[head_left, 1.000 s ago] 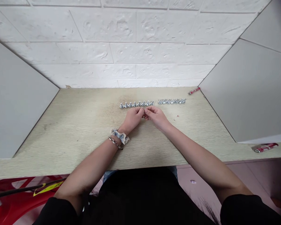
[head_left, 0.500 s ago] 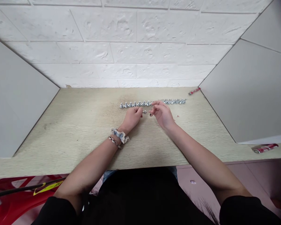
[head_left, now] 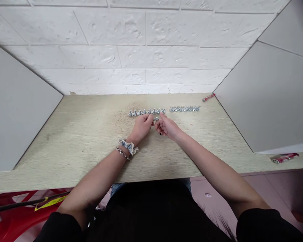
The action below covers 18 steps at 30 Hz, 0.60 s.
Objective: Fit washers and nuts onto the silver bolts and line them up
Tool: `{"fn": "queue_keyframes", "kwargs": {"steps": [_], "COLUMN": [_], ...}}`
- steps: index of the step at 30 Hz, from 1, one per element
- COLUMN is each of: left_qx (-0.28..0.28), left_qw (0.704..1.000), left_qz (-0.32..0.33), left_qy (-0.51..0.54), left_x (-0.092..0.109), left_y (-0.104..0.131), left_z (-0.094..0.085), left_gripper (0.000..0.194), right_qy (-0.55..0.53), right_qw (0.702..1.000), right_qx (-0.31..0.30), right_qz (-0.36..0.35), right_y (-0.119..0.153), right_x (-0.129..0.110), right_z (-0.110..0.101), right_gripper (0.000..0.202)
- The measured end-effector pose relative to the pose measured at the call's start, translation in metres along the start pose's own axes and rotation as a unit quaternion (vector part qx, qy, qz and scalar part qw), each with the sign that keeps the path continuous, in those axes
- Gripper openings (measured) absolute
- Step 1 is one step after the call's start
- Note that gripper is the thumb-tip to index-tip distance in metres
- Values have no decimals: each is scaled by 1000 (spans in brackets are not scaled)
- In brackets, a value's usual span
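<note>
My left hand (head_left: 143, 124) is closed around a small metal bolt (head_left: 155, 119), whose end sticks out to the right. Close to that end is my right hand (head_left: 168, 127), thumb raised and fingers loosely curled with a gap between them. Whether a right fingertip touches the bolt I cannot tell. Just behind my hands stands a row of upright bolts with washers (head_left: 144, 112) on the wooden tabletop (head_left: 86, 134). Farther right lies a second row of bolts (head_left: 184, 109), their shafts tilted.
White brick-patterned wall (head_left: 131, 57) closes the back. Grey panels stand at the left (head_left: 17, 107) and right (head_left: 244, 90). One red battery-like cylinder (head_left: 208, 97) lies at the back right corner, another red cylinder (head_left: 284, 158) near the front right edge.
My right hand has turned and moved slightly left and down, its thumb now raised and fingers curled by the bolt's end. My left hand keeps its hold on the bolt.
</note>
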<state>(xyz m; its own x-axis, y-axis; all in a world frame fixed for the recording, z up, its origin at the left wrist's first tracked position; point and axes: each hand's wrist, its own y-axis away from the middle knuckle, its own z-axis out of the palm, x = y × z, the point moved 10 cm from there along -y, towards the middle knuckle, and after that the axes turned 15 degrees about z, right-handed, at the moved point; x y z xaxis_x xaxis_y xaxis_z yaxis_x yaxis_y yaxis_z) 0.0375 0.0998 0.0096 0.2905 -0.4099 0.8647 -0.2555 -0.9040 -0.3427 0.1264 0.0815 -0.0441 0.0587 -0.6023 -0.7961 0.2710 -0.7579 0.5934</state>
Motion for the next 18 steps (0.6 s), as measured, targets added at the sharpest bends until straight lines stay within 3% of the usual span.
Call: {"fn": "queue_keyframes", "kwargs": {"steps": [8, 18], "left_qx": [-69, -47], "left_qw": [997, 998], "left_qz": [15, -23], "left_qy": [8, -41], "left_x": [3, -12], "left_y": [0, 0], "left_z": [15, 6], "left_gripper": [31, 29], "right_qy": [-29, -13], "right_qw": [999, 979], "right_qx": [23, 75], "right_qz": [-25, -188], "right_y": [-5, 5], "right_x": [-3, -26], "right_z": [-9, -17], "right_gripper": [39, 19]}}
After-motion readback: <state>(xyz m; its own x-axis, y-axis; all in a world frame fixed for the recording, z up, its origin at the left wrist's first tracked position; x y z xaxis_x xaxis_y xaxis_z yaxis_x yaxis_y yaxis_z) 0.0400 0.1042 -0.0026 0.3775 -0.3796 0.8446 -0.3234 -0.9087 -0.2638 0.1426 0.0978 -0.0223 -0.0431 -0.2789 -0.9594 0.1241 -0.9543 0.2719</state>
